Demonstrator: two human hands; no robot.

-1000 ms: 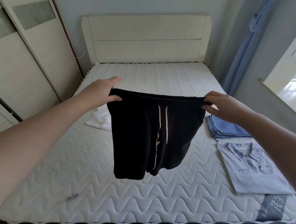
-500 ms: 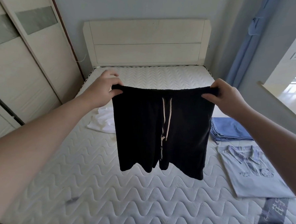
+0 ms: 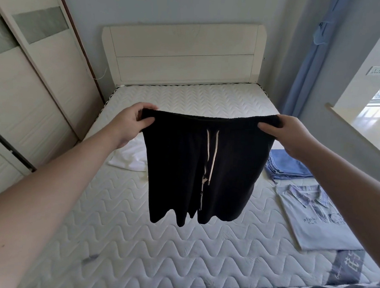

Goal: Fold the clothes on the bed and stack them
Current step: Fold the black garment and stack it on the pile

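A pair of black shorts (image 3: 179,165) with pale drawstrings hangs in the air above the white quilted mattress (image 3: 135,240). My left hand (image 3: 130,123) pinches the left end of the waistband and my right hand (image 3: 293,133) pinches the right end, so the waistband is stretched flat and the legs dangle free. On the right side of the bed lies a folded light-blue collared shirt (image 3: 317,218), with folded blue jeans (image 3: 287,166) just beyond it. A white garment (image 3: 129,158) lies crumpled on the left, partly hidden behind the shorts.
A cream headboard (image 3: 182,53) stands at the far end of the bed. A wardrobe with sliding doors (image 3: 23,80) runs close along the left. A blue curtain (image 3: 310,62) and a window ledge (image 3: 361,135) are on the right.
Both hands have raised the shorts higher off the mattress and pulled the waistband straight. The legs, which hung skewed to the left, now hang more evenly.
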